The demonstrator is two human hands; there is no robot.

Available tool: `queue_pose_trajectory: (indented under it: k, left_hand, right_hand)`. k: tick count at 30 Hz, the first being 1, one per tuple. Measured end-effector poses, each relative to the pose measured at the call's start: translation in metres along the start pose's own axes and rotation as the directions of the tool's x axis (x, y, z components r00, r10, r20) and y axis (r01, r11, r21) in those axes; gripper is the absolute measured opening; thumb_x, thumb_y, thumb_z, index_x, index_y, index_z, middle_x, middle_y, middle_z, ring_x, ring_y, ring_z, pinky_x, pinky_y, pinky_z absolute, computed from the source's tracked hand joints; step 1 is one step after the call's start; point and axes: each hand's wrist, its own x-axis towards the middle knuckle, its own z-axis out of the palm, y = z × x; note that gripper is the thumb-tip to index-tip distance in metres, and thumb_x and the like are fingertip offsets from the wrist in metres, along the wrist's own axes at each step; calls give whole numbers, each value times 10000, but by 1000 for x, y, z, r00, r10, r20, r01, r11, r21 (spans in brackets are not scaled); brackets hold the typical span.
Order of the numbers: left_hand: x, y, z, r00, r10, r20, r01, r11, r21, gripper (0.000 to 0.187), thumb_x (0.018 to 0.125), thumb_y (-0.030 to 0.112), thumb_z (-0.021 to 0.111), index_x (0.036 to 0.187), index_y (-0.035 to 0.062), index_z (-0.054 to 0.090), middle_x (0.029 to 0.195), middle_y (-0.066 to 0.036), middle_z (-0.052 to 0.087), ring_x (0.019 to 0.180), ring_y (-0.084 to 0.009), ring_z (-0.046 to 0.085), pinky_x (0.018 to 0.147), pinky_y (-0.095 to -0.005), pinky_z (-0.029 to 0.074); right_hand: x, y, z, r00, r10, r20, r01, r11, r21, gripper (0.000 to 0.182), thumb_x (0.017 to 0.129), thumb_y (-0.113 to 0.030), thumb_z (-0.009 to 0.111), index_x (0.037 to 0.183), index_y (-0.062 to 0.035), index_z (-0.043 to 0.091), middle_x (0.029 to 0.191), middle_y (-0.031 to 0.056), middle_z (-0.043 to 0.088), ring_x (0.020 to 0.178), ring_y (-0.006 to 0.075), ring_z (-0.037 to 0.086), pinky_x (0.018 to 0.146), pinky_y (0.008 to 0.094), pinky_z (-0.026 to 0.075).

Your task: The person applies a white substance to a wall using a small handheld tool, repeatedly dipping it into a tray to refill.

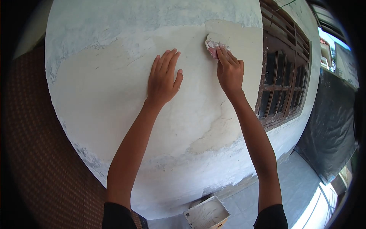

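Note:
My right hand grips a small reddish putty scraper smeared with white plaster, its blade up against the wall. Around the blade is a beige patch of plaster near the wall's upper right. To the left, my left hand lies flat against the plastered surface, fingers stretched upward and thumb apart, holding nothing. Below both arms a rectangular tub stands on the floor with creamy white putty in it.
A brown wooden window with glass panes borders the wall on the right. Past it hangs a dark sheet. Along the left runs a brown woven-looking surface. Grey floor tiles stretch below the wall.

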Motion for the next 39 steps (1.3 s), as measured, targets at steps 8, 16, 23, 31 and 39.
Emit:
queue_pose_trajectory:
  k: [8, 16, 23, 31, 39]
  left_hand:
    - [-2, -2, 2, 999, 22, -25, -22, 1000, 4, 518, 936, 155, 570, 1433, 73, 449, 1468, -103, 479, 1395, -284, 416, 1178, -497, 283]
    - [-2, -1, 1, 999, 27, -37, -26, 999, 31, 506, 934, 153, 572, 1421, 72, 462, 1458, -95, 492, 1396, -274, 419, 1179, -495, 284]
    - [-2, 1, 3, 999, 22, -37, -20, 997, 69, 475, 933, 156, 570, 1396, 80, 495, 1448, -87, 506, 1393, -272, 425, 1178, -498, 287]
    - [-2, 2, 4, 1000, 17, -25, -14, 994, 108, 459, 940, 158, 552, 1390, 79, 500, 1454, -80, 503, 1394, -277, 425, 1179, -497, 283]
    - [-2, 2, 5, 1000, 15, -10, -13, 990, 139, 445, 950, 171, 541, 1385, 85, 510, 1462, -77, 498, 1393, -279, 427, 1177, -502, 284]
  right_hand:
    - [11, 4, -10, 966, -31, 256, 49, 997, -63, 429, 769, 45, 614, 1184, -50, 666, 1232, 127, 692, 991, 198, 707, 779, 352, 462]
    - [15, 9, -10, 928, -123, 353, 161, 984, -79, 448, 754, 36, 632, 1196, -30, 669, 1225, 129, 694, 908, 209, 721, 773, 343, 487]
    - [14, 11, -15, 873, -184, 451, 248, 965, -86, 429, 793, 24, 621, 1222, 10, 635, 1221, 200, 679, 831, 214, 724, 809, 322, 487]
    - [3, 9, -28, 790, -275, 548, 400, 908, -121, 475, 774, -1, 686, 1239, 60, 611, 1272, 219, 648, 914, 225, 728, 860, 324, 505]
    - [-21, 4, -38, 732, -361, 578, 504, 857, -103, 488, 762, -25, 695, 1234, 70, 618, 1246, 253, 648, 962, 262, 721, 867, 334, 497]
